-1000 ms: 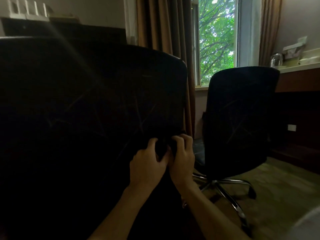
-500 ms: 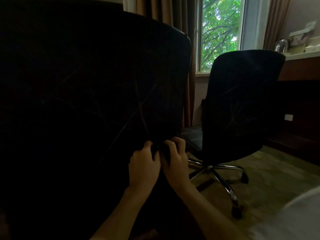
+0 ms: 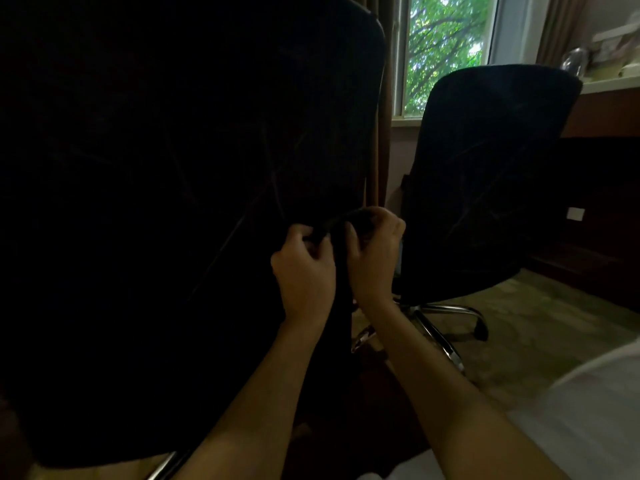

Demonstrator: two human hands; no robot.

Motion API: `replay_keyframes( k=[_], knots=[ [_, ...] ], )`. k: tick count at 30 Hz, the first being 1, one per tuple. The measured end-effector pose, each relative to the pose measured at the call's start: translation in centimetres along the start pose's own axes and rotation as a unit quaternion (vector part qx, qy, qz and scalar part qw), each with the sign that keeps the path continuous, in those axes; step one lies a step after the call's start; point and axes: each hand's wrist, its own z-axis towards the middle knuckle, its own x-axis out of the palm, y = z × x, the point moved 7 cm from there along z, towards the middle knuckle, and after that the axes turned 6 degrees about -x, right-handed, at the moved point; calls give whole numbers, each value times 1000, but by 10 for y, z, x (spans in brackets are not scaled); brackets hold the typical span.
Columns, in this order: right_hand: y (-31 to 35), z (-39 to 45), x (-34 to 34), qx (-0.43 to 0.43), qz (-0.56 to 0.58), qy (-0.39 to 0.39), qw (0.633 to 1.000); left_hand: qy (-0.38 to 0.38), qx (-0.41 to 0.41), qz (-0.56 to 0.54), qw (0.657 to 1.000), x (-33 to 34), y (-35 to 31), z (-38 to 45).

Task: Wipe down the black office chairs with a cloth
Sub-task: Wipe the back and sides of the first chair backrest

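Observation:
The back of a black office chair (image 3: 156,168) fills the left and middle of the view, very close to me. Against its lower right edge, my left hand (image 3: 304,271) and my right hand (image 3: 374,258) both grip a dark cloth (image 3: 341,230), with their fingers curled into it. The cloth bunches between the hands and hangs down between my wrists; it is hard to tell apart from the chair in the dim light. A second black office chair (image 3: 485,174) stands to the right, below the window, on a chrome wheeled base (image 3: 446,327).
A bright window (image 3: 446,50) with brown curtains (image 3: 377,133) lies behind the chairs. A dark wooden desk (image 3: 609,109) with items on top runs along the right wall. Patterned carpet (image 3: 554,323) covers the floor at right. Something white (image 3: 588,410) fills the lower right corner.
The view has dropped and moved closer to the near chair. Both hands shifted slightly right along the chair's lower edge, and the cloth now bunches up between them.

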Motion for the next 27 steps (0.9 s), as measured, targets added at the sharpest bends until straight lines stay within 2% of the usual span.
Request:
replay_keyframes(
  k=[3, 10, 19, 21, 24, 27],
  knots=[
    [-21, -20, 2, 27, -23, 24, 999, 12, -8, 36, 999, 1, 20, -9],
    [-85, -102, 7, 92, -54, 160, 981, 41, -82, 99, 991, 5, 114, -68],
    [-133, -167, 9, 304, -58, 204, 929, 49, -252, 61, 965, 10, 195, -125],
    [-123, -157, 10, 273, -57, 183, 943, 34, -250, 41, 967, 7, 187, -119],
    [-87, -116, 5, 177, -25, 109, 978, 5, -228, -5, 974, 5, 153, -91],
    [-63, -80, 2, 125, -19, 84, 988, 3, -199, -77, 977, 7, 112, -60]
  ],
)
